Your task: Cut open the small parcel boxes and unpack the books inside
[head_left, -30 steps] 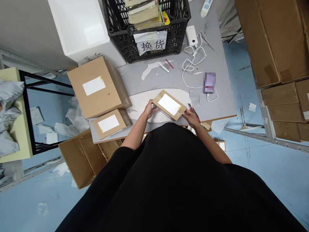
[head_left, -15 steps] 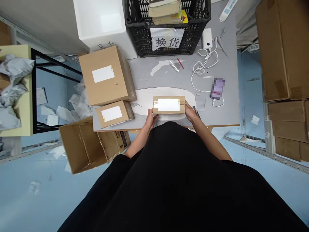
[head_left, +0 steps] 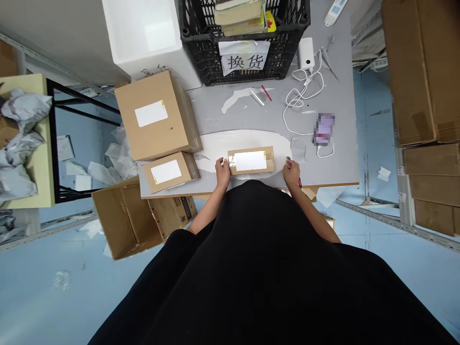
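Brown cardboard parcel (head_left: 250, 160) lying flat on the desk (head_left: 215, 112), white label up, my left hand (head_left: 223, 173) at its taped end, fingers (head_left: 225, 164) touching it (clamped or not, I cannot tell), my right hand (head_left: 292, 172) apart, curled over a red-handled utility knife (head_left: 288, 158)

A grey table (head_left: 341, 158) is laid with a flat cardboard parcel (head_left: 250, 160) at centre, two cartons (head_left: 156, 115) at nine o'clock, a black plastic crate (head_left: 244, 62) at twelve, and a power bank (head_left: 306, 53) at one.

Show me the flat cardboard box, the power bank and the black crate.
Flat cardboard box (head_left: 250, 161), head view, on its white label.
Power bank (head_left: 305, 53), head view, on its top face.
Black plastic crate (head_left: 204, 57), head view, on its front wall.
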`<state>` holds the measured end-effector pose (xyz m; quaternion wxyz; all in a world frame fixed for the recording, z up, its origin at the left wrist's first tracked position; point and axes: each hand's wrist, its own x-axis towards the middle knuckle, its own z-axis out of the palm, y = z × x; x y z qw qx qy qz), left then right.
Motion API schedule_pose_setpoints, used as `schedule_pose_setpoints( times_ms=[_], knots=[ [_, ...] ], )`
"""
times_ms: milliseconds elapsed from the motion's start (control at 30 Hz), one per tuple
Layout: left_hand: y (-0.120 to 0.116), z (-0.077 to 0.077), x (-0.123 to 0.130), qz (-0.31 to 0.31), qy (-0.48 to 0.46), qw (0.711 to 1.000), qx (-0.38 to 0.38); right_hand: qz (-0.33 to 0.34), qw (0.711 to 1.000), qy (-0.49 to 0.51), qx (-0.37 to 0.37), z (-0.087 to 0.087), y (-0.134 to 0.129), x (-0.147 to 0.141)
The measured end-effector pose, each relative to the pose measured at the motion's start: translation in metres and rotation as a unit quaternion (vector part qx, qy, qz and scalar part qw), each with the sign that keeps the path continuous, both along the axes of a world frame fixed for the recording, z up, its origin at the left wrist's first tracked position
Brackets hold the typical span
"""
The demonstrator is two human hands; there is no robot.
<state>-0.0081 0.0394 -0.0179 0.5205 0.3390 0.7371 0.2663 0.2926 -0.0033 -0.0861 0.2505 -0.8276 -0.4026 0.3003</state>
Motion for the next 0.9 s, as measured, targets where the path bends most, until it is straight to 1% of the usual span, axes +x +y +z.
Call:
schedule_pose_setpoints(
  times_ms=[33, 100, 133, 200, 267, 367, 433, 500, 567, 600, 667, 733, 800, 900],
  knots=[
    [0.002, 0.007, 0.004, -0.022, 0.047, 0.998, 0.047, -0.011, 0.999, -0.044, -0.007, -0.001, -0.006, 0.007],
    [0.004, 0.021, 0.012, -0.098, 0.125, 0.979, 0.128, -0.027, 0.993, -0.104, -0.037, -0.002, -0.015, 0.019],
    [0.006, 0.027, 0.018, -0.151, 0.141, 0.968, 0.143, -0.027, 0.991, -0.119, -0.059, -0.003, -0.018, 0.023],
    [0.01, 0.036, 0.029, -0.246, 0.143, 0.946, 0.154, -0.009, 0.987, -0.12, -0.104, -0.006, -0.021, 0.03],
    [0.015, 0.04, 0.042, -0.321, 0.126, 0.923, 0.168, 0.023, 0.984, -0.113, -0.134, -0.009, -0.02, 0.033],
    [0.024, 0.035, 0.057, -0.4, 0.106, 0.891, 0.186, 0.054, 0.982, -0.118, -0.137, -0.014, -0.018, 0.034],
    [0.029, 0.029, 0.062, -0.42, 0.106, 0.88, 0.192, 0.066, 0.984, -0.108, -0.127, -0.014, -0.016, 0.033],
    [0.031, 0.025, 0.064, -0.426, 0.11, 0.876, 0.197, 0.072, 0.988, -0.075, -0.112, -0.01, -0.013, 0.031],
    [0.032, 0.023, 0.063, -0.433, 0.11, 0.871, 0.204, 0.069, 0.994, -0.009, -0.086, -0.002, -0.01, 0.028],
    [0.032, 0.023, 0.062, -0.436, 0.109, 0.869, 0.206, 0.066, 0.994, 0.041, -0.072, 0.004, -0.008, 0.026],
    [0.032, 0.024, 0.061, -0.441, 0.109, 0.867, 0.202, 0.068, 0.983, 0.162, -0.051, 0.018, -0.004, 0.023],
    [0.031, 0.025, 0.061, -0.443, 0.112, 0.869, 0.191, 0.083, 0.959, 0.266, -0.046, 0.034, 0.001, 0.021],
    [0.031, 0.025, 0.061, -0.444, 0.117, 0.868, 0.189, 0.106, 0.942, 0.315, -0.041, 0.05, 0.007, 0.021],
    [0.031, 0.023, 0.061, -0.449, 0.124, 0.86, 0.209, 0.15, 0.931, 0.332, -0.037, 0.069, 0.013, 0.023]
  ],
)
